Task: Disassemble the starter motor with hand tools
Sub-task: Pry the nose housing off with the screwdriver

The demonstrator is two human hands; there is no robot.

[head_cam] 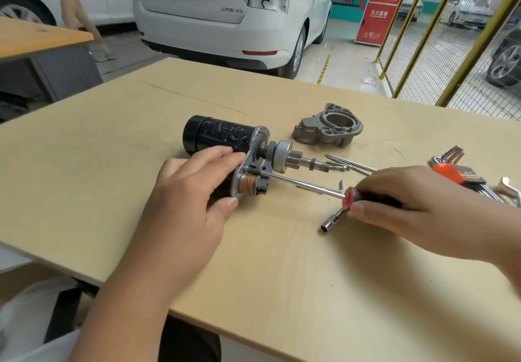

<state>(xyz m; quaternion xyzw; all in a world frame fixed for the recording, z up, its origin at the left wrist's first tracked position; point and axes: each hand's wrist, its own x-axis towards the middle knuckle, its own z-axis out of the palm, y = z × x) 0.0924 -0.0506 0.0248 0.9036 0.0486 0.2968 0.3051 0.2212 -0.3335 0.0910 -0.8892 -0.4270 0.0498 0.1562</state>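
The starter motor [217,135], a scratched black cylinder with a silver end plate and bare pinion shaft, lies on its side on the wooden table [253,263]. My left hand [191,201] grips the lower solenoid part of it, thumb at the plate's edge. My right hand [417,206] holds the black and red handle of a screwdriver [304,184]. Its long shaft reaches left to the end plate beside the copper-coloured plunger. The removed grey nose housing [328,129] sits apart, behind the shaft.
Long bolts [349,164] lie by the pinion shaft. A socket driver [334,219] and an L-shaped hex key [341,187] rest near my right hand. An orange hex key set [456,174] is at the right edge. A white car [225,15] and a person stand behind.
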